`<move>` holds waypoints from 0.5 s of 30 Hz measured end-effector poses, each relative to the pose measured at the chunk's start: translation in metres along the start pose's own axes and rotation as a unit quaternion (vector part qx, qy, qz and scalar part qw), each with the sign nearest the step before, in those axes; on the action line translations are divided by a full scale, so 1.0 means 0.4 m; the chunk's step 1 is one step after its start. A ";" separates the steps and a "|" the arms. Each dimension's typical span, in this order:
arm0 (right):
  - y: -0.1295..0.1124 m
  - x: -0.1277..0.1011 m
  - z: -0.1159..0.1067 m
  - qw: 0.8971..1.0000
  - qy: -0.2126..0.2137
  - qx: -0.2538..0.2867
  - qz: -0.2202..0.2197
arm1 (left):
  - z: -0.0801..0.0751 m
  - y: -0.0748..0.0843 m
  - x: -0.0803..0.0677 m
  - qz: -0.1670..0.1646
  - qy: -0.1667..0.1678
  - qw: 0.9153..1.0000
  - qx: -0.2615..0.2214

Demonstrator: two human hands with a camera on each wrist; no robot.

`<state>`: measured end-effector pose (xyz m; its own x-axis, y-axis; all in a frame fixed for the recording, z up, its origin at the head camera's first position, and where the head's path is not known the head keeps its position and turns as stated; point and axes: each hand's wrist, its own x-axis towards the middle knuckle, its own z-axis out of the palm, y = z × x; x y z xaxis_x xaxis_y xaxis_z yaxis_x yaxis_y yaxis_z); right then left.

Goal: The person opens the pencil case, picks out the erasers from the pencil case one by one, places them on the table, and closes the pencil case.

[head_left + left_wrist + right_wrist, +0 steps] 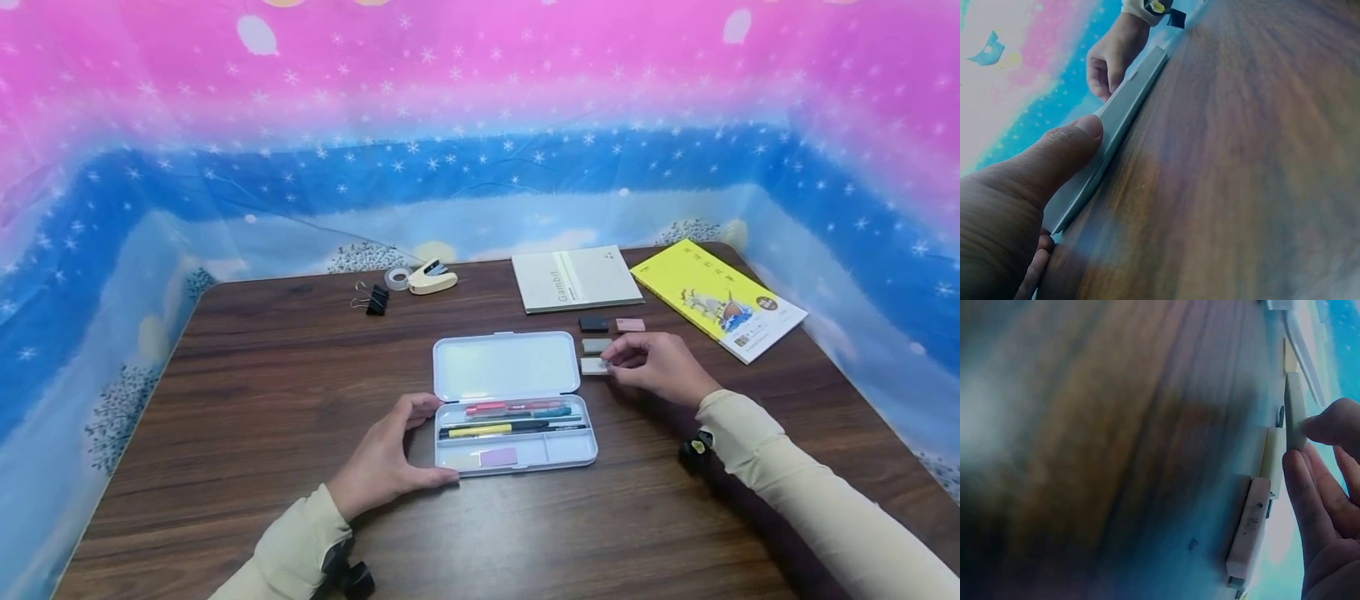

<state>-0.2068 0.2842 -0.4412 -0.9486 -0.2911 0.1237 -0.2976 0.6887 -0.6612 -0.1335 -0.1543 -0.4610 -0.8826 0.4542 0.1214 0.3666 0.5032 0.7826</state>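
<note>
An open white pencil case lies in front of me, its lid folded back. My left hand grips its left end, thumb on the front wall and fingers at the back corner. Inside are red pens, a yellow-and-black pen and a lilac eraser beside a pale one. Right of the lid, my right hand pinches a whitish eraser between thumb and fingers. Close behind it sit a grey eraser, a black eraser and a pink eraser.
At the back left stand a black binder clip, a tape roll and a cream stapler. A pale notebook and a yellow book lie at the back right. Patterned cloth hangs around the brown table.
</note>
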 end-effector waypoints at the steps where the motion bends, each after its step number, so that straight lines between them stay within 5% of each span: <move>1: -0.001 0.005 0.002 1.000 -0.003 -0.011 -0.003 | -0.001 0.000 0.000 -0.003 -0.001 1.000 -0.001; 15: -0.013 0.022 0.009 0.997 -0.019 -0.070 -0.006 | 0.001 -0.006 0.001 -0.001 -0.003 1.000 0.002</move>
<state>-0.2131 0.2756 -0.4395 -0.9408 -0.3237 0.1009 -0.3239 0.7700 -0.5498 -0.1347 -0.1552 -0.4631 -0.8814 0.4580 0.1159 0.3661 0.5071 0.7802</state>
